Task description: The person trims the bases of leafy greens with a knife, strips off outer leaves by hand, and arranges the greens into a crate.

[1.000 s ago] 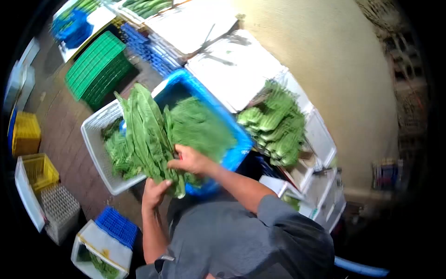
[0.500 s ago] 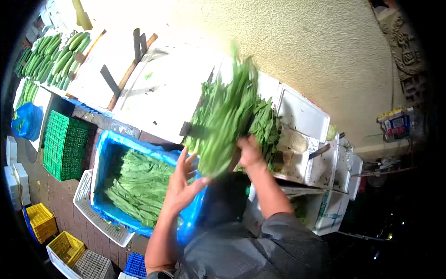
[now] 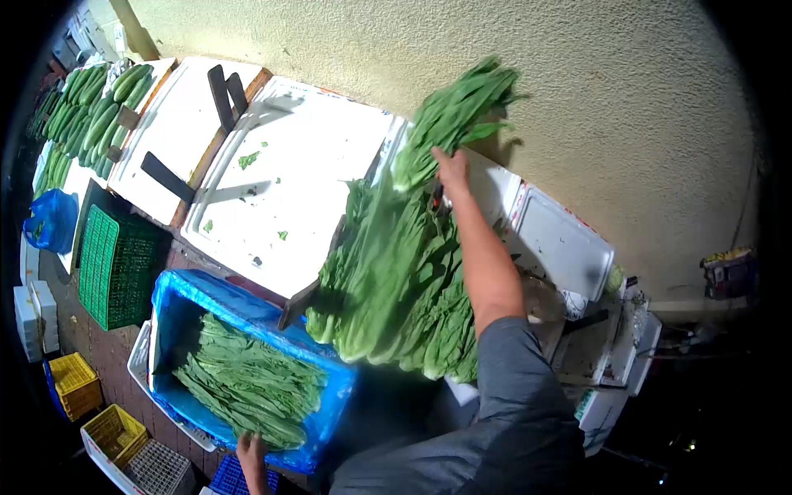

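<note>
My right hand (image 3: 452, 172) is closed round the stem end of a bunch of long leaf lettuce (image 3: 462, 107), held up near the wall with its leaves pointing away. A small dark and red object (image 3: 437, 195) shows just under that hand; its kind is unclear. Below lies a row of more lettuce bunches (image 3: 388, 280), pale stem ends towards me. At the bottom, my left hand (image 3: 252, 455) is at the near edge of the lettuce (image 3: 247, 379) inside a box lined with blue plastic (image 3: 326, 412). Its fingers reach to the leaves, slightly apart.
White foam boards (image 3: 289, 165) with leaf scraps lie left of the lettuce row, with dark upright slats (image 3: 221, 99) between them. Cucumbers (image 3: 99, 115), a blue bag (image 3: 51, 221) and a green crate (image 3: 120, 264) are further left. A textured wall (image 3: 594, 124) stands behind.
The lettuce that was between both hands has gone from there. My right hand has moved up and away with a bunch; my left hand has dropped down to the blue-lined box.
</note>
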### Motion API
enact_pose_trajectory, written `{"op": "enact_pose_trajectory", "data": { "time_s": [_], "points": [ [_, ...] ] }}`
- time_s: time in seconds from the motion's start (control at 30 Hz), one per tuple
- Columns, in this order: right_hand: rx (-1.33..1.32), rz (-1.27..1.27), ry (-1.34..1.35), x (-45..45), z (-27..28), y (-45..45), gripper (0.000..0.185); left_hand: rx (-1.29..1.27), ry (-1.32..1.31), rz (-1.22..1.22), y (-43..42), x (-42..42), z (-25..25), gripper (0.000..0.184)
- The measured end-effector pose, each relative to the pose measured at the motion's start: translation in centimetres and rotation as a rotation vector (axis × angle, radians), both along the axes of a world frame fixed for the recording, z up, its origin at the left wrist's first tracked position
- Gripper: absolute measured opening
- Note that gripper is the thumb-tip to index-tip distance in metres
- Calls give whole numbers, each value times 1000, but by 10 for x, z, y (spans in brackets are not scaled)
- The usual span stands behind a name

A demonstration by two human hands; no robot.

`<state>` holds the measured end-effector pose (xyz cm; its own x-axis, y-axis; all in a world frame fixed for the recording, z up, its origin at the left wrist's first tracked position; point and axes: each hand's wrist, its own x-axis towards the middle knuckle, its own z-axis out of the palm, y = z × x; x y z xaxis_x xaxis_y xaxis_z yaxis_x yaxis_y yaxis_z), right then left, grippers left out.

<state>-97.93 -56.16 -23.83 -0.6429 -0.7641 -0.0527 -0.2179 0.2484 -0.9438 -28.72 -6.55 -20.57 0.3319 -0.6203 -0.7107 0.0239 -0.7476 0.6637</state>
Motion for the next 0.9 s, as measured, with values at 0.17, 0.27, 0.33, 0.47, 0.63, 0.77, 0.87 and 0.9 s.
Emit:
{"op": "enact_pose_trajectory", "data": {
  "time_s": [0.17, 0.27, 0.33, 0.47, 0.63, 0.77, 0.87, 0.9],
  "points": [
    [280, 178, -236, -4, -49, -22, 70, 20, -366, -316, 80, 28, 14, 41],
    [358, 295, -286, -17, -45, -22, 78, 131, -185, 105, 83, 19, 24, 40],
    [354, 318, -270, -19, -44, -16, 76, 218, -26, 481, 70, 2, 40, 40],
    [499, 148, -112, -5, -37, -21, 51, 71, -499, -225, 94, 20, 14, 40],
    [445, 64, -134, -4, -34, -15, 65, 160, -138, 173, 101, 30, -26, 57],
    [383, 74, 508, -35, -77, -38, 65, 78, -224, 164, 74, 7, -35, 22],
    [334, 38, 786, -77, -34, -28, 48, 47, -161, 253, 55, -25, -13, 33],
    [275, -17, 819, -98, -19, -20, 43, 208, -175, 89, 71, -13, -12, 42]
  ]
}}
